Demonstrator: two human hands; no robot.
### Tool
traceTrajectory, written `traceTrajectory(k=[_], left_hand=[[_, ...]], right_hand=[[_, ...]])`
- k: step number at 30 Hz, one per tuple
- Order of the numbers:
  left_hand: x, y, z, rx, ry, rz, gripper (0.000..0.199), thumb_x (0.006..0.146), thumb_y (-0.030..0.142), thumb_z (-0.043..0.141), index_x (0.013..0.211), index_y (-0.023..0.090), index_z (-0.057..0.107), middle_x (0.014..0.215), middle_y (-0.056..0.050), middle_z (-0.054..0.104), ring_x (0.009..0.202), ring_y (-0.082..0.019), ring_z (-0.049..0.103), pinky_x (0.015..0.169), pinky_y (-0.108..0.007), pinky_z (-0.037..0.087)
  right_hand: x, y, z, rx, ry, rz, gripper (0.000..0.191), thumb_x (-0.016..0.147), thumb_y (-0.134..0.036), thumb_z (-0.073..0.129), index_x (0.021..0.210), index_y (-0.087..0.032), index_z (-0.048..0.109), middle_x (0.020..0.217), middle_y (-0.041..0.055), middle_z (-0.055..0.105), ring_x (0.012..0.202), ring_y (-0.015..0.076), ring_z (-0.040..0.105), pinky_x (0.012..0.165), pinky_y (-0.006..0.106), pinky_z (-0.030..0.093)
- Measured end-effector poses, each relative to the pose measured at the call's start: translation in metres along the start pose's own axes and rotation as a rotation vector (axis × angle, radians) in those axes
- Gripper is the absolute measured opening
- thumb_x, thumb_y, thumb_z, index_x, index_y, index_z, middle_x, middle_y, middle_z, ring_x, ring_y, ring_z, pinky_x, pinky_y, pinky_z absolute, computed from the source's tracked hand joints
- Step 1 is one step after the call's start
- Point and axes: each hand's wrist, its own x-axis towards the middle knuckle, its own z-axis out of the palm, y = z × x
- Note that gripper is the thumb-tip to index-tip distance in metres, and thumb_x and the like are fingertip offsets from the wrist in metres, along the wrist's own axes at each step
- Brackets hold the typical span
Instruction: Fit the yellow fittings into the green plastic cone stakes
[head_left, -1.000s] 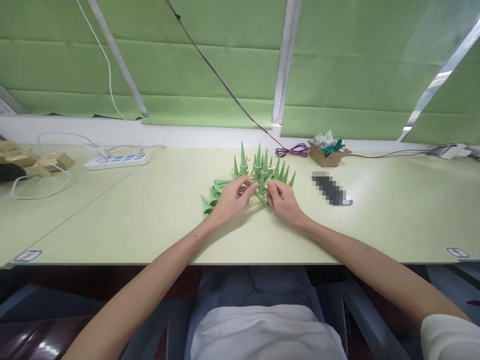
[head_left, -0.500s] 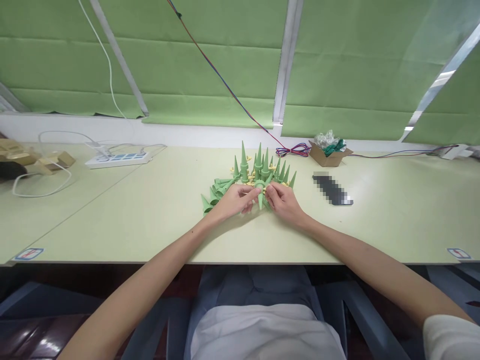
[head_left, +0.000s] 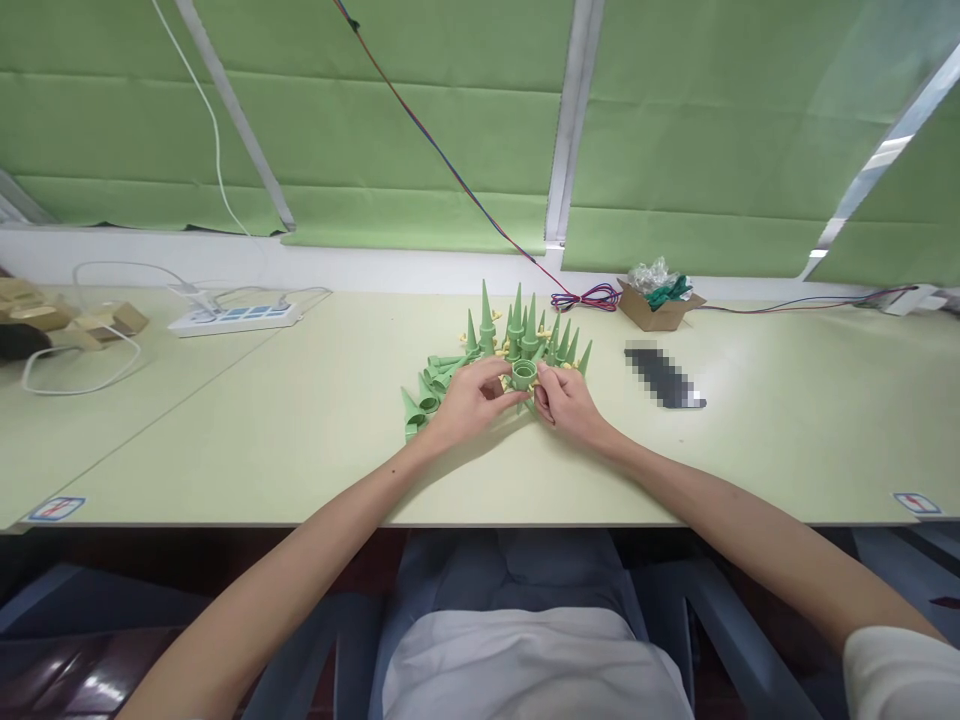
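Between my two hands is a green ring-shaped piece [head_left: 523, 375], its round opening facing up toward the camera. The thumb and fingers of my left hand [head_left: 478, 400] curve around its left side. My right hand [head_left: 568, 402] pinches at its right edge, where a small yellow bit shows. Behind the hands stand several green cones [head_left: 487, 325], upright and close together, with yellow bits among them. More green cones [head_left: 428, 392] lie on their sides just left of my left hand.
A small cardboard box [head_left: 654, 312] with green and clear material stands behind a dark blurred object [head_left: 664, 376] on the right. At the left are a white power strip [head_left: 240, 317] and yellowish blocks [head_left: 112, 322]. Coiled wires [head_left: 592, 298] lie near the wall.
The green piece has turned over in my hands: its spike pointed toward me before, and now its round opening shows. The fingers of my left hand have shifted around it.
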Motion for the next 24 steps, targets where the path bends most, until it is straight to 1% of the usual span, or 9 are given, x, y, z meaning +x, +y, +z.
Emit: traceTrajectory(k=[3, 5, 8, 11, 13, 15, 17, 20, 24], left_hand=[[0.0007, 0.0033, -0.0010, -0.069, 0.011, -0.083, 0.030, 0.080, 0.044, 0.073, 0.091, 0.020, 0.059, 0.085, -0.002, 0.058, 0.059, -0.011, 0.049, 0.056, -0.025, 0.040], [0.0013, 0.0046, -0.0019, -0.132, 0.014, -0.137, 0.032, 0.079, 0.044, 0.073, 0.094, 0.020, 0.058, 0.088, -0.002, 0.060, 0.055, -0.009, 0.049, 0.053, -0.024, 0.038], [0.0028, 0.0039, -0.0031, -0.269, -0.017, -0.206, 0.033, 0.082, 0.048, 0.070, 0.085, 0.019, 0.056, 0.080, 0.000, 0.060, 0.050, -0.007, 0.048, 0.049, -0.023, 0.038], [0.0049, 0.0024, -0.0034, -0.452, -0.112, -0.294, 0.044, 0.088, 0.057, 0.059, 0.074, 0.016, 0.056, 0.071, -0.003, 0.058, 0.052, -0.011, 0.053, 0.048, -0.025, 0.041], [0.0059, 0.0024, -0.0034, -0.569, -0.167, -0.358, 0.050, 0.089, 0.062, 0.055, 0.073, 0.014, 0.058, 0.070, -0.004, 0.058, 0.054, -0.012, 0.055, 0.047, -0.026, 0.041], [0.0061, 0.0029, -0.0035, -0.650, -0.219, -0.407, 0.051, 0.088, 0.062, 0.057, 0.076, 0.013, 0.059, 0.070, -0.005, 0.058, 0.054, -0.012, 0.054, 0.045, -0.025, 0.040], [0.0057, 0.0031, -0.0038, -0.698, -0.266, -0.428, 0.048, 0.086, 0.059, 0.062, 0.079, 0.012, 0.061, 0.072, -0.004, 0.059, 0.054, -0.011, 0.054, 0.045, -0.024, 0.039], [0.0045, 0.0017, -0.0042, -0.753, -0.301, -0.426, 0.044, 0.084, 0.055, 0.068, 0.084, 0.011, 0.063, 0.071, -0.002, 0.057, 0.054, -0.009, 0.051, 0.046, -0.023, 0.039], [0.0029, -0.0015, -0.0052, -0.781, -0.317, -0.390, 0.040, 0.081, 0.051, 0.073, 0.079, 0.012, 0.062, 0.067, 0.002, 0.050, 0.056, -0.009, 0.051, 0.050, -0.023, 0.039]], right_hand=[[-0.0003, -0.0002, 0.0008, -0.020, 0.015, -0.006, 0.058, 0.095, -0.065, 0.041, 0.058, -0.021, 0.043, 0.042, -0.0044, 0.038, 0.038, 0.0094, 0.037, 0.042, 0.027, 0.030], [-0.0004, -0.0002, 0.0009, -0.022, 0.031, -0.014, 0.055, 0.095, -0.066, 0.040, 0.064, -0.021, 0.046, 0.045, -0.0051, 0.037, 0.039, 0.0096, 0.037, 0.042, 0.027, 0.031], [-0.0002, 0.0007, -0.0002, -0.024, 0.046, -0.039, 0.052, 0.096, -0.065, 0.040, 0.070, -0.021, 0.049, 0.048, -0.0052, 0.037, 0.040, 0.0101, 0.038, 0.043, 0.027, 0.031], [0.0002, 0.0025, -0.0021, -0.050, 0.045, -0.070, 0.049, 0.096, -0.063, 0.041, 0.071, -0.021, 0.048, 0.051, -0.0047, 0.038, 0.043, 0.0106, 0.038, 0.044, 0.027, 0.032], [0.0004, 0.0037, -0.0034, -0.105, 0.028, -0.090, 0.049, 0.097, -0.062, 0.042, 0.070, -0.021, 0.047, 0.052, -0.0038, 0.040, 0.046, 0.0110, 0.039, 0.046, 0.027, 0.032], [0.0003, 0.0046, -0.0044, -0.156, 0.009, -0.107, 0.050, 0.097, -0.062, 0.040, 0.068, -0.022, 0.044, 0.054, -0.0029, 0.042, 0.049, 0.0117, 0.040, 0.048, 0.027, 0.033], [0.0000, 0.0048, -0.0050, -0.179, -0.006, -0.125, 0.050, 0.098, -0.062, 0.038, 0.068, -0.022, 0.041, 0.054, -0.0026, 0.042, 0.050, 0.0123, 0.041, 0.049, 0.027, 0.033], [-0.0009, 0.0041, -0.0057, -0.191, -0.030, -0.143, 0.049, 0.098, -0.062, 0.037, 0.069, -0.023, 0.038, 0.053, -0.0028, 0.041, 0.051, 0.0130, 0.041, 0.050, 0.027, 0.033], [-0.0023, 0.0033, -0.0060, -0.185, -0.061, -0.138, 0.048, 0.098, -0.062, 0.037, 0.069, -0.024, 0.037, 0.052, -0.0030, 0.041, 0.050, 0.0134, 0.041, 0.050, 0.027, 0.033]])
